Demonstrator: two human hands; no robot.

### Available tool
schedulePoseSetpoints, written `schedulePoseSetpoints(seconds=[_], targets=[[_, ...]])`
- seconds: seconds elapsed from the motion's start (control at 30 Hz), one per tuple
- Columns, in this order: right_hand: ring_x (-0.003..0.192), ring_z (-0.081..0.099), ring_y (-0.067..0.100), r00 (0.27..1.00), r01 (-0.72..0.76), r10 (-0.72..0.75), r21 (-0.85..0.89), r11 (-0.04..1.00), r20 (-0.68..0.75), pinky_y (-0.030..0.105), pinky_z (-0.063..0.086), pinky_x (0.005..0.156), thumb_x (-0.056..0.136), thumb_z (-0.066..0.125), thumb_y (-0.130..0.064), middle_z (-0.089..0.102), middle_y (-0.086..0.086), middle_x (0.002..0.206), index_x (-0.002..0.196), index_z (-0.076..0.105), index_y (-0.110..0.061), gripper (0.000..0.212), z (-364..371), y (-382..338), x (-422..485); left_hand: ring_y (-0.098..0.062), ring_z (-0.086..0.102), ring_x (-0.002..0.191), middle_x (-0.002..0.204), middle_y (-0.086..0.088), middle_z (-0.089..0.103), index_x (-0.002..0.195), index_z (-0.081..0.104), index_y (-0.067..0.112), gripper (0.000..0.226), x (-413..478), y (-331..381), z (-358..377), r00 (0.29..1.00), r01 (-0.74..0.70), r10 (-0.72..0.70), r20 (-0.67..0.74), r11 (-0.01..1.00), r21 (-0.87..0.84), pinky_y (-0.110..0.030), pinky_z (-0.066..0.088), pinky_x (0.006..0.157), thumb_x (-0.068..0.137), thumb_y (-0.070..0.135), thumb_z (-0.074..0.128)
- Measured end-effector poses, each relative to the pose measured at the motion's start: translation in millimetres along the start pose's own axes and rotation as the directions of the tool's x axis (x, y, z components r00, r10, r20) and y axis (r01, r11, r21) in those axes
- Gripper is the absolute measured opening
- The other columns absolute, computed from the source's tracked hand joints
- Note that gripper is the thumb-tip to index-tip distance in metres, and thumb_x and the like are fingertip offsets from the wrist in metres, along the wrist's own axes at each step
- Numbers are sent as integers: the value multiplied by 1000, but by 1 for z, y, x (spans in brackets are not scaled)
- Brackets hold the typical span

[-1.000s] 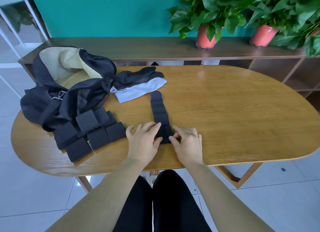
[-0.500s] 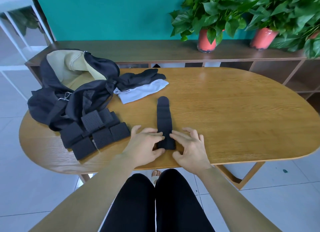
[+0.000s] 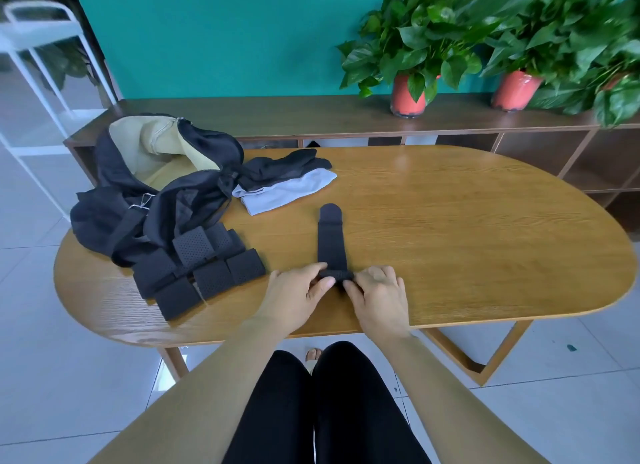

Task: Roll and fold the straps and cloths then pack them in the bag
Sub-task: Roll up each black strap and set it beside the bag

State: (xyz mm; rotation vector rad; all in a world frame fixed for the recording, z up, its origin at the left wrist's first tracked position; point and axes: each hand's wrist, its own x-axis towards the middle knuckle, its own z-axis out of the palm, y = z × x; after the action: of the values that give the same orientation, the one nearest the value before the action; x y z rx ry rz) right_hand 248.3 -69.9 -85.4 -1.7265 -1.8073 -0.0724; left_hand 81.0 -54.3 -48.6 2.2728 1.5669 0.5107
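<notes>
A black strap (image 3: 331, 235) lies lengthwise on the wooden table (image 3: 467, 242), its rounded end pointing away from me. Its near end is curled into a small roll between my hands. My left hand (image 3: 298, 294) pinches the roll's left side and my right hand (image 3: 379, 295) pinches its right side. To the left sits a pile of several black perforated straps (image 3: 201, 269). Behind the pile lies an open black bag (image 3: 152, 186) with a tan lining. Folded black and white cloths (image 3: 287, 183) rest beside the bag.
A low wooden shelf unit (image 3: 311, 117) runs behind the table and carries potted plants in red pots (image 3: 408, 96). A white metal rack (image 3: 38, 48) stands at the far left. My legs are under the table's near edge.
My hands went from pressing the strap's near end flat to curling it up into a small roll. The strap's flat part now looks shorter. The view also shifted slightly.
</notes>
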Motion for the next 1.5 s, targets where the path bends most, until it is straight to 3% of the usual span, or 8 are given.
schedulePoseSetpoints(seconds=[0.2, 0.33, 0.53, 0.63, 0.7, 1.13, 1.33, 1.5], targets=[[86, 53, 28, 990, -135, 136, -39, 990, 26, 35, 36, 69, 88, 64, -35, 64, 4, 80, 78, 70, -12, 26, 7, -6, 15, -25, 62, 75, 82, -2, 67, 91, 54, 15, 11, 16, 2, 6, 986, 74, -80, -149, 996, -44, -38, 51, 70, 97, 23, 51], [81, 54, 28, 990, -138, 140, -86, 987, 15, 35, 38, 66, 84, 68, -38, 66, 3, 78, 79, 70, -13, 26, 11, -9, 22, -24, 56, 63, 68, -2, 59, 75, 47, 15, 20, 20, 4, 11, 977, 116, -117, -180, 993, -14, -31, 43, 59, 94, 18, 53], [68, 53, 27, 998, -67, 62, -190, 980, -30, 32, 41, 57, 74, 78, -34, 60, 3, 68, 78, 72, -15, 20, 15, -9, 19, -21, 61, 76, 83, 1, 65, 90, 58, 15, 5, 19, 6, 16, 966, 148, -148, -210, 989, -16, -38, 51, 73, 92, 19, 55], [65, 50, 25, 999, -41, 34, -214, 976, -36, 31, 38, 55, 76, 76, -35, 55, 2, 66, 71, 70, -16, 21, 15, -9, 18, -18, 62, 83, 88, 3, 65, 140, 42, 18, 49, 20, 5, 17, 971, 153, -150, -187, 988, 0, -39, 51, 82, 93, 20, 54], [65, 50, 25, 999, -28, 23, -215, 976, -26, 31, 38, 55, 77, 75, -35, 53, 2, 66, 70, 69, -16, 21, 15, -9, 18, -18, 58, 85, 90, 2, 59, 149, 28, 22, 59, 20, 7, 15, 982, 137, -125, -141, 987, 82, -38, 50, 82, 94, 20, 49], [69, 51, 25, 1000, 15, -16, -208, 978, 0, 31, 37, 59, 84, 42, -42, 55, 2, 72, 76, 73, -17, 41, 7, -11, 16, -15, 23, 142, 156, 4, 27, 145, 38, 20, 57, 23, 7, 3, 992, 79, -103, 74, 960, 267, -41, 25, 110, 91, 38, 46], [111, 48, 20, 980, 141, -140, 2, 990, 138, 31, 37, 82, 65, 53, -21, 63, -4, 119, 123, 62, -14, 60, -7, -1, 11, -10, 32, 137, 149, 8, 40, 138, 49, 25, 51, 19, -4, -9, 990, -92, 56, 132, 954, 287, -36, 16, 111, 89, 39, 47], [112, 53, 17, 964, 174, -201, 157, 972, 175, 32, 38, 86, 76, 66, -12, 66, -5, 114, 114, 68, -17, 38, -17, 4, 3, -7, 43, 125, 132, 13, 57, 128, 59, 28, 39, 2, -8, -12, 987, -99, 86, 133, 991, 91, -33, 20, 105, 92, 36, 46]])
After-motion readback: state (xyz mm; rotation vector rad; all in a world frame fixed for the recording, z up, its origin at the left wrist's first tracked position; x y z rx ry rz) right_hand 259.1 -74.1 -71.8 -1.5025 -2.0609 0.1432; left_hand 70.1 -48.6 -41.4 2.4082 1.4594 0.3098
